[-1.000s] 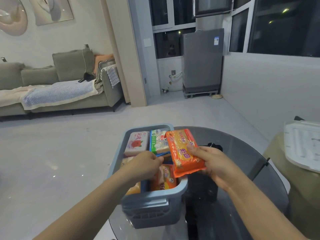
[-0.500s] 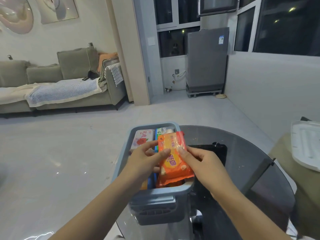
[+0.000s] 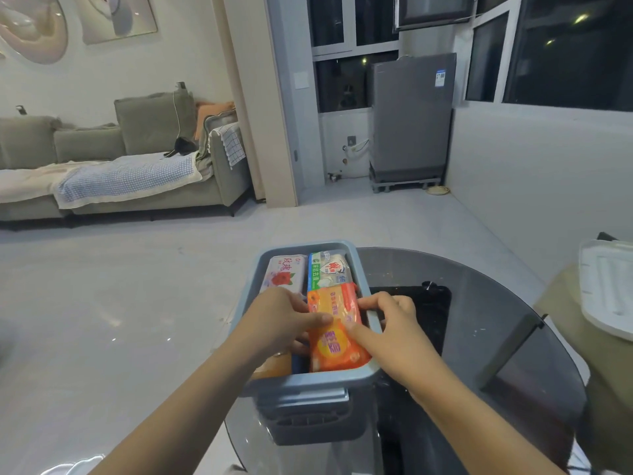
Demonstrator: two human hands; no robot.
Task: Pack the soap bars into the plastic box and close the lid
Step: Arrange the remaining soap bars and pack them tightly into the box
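On the round glass table (image 3: 479, 303), at its left edge: a grey-blue plastic box (image 3: 310, 380), lid off, white lid (image 3: 606, 293) well apart at far right. Inside, at the far end, a rose-printed soap bar (image 3: 284, 272) beside a green-and-white one (image 3: 329, 269); nearer, an orange soap bar (image 3: 334, 332) lying on top, pinched between left hand (image 3: 274, 323) and right hand (image 3: 394, 329), fingers pressed on its wrapper.

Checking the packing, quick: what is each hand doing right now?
Left hand: fingers closed on the orange soap bar in the plastic box.
Right hand: fingers pressing the same bar.
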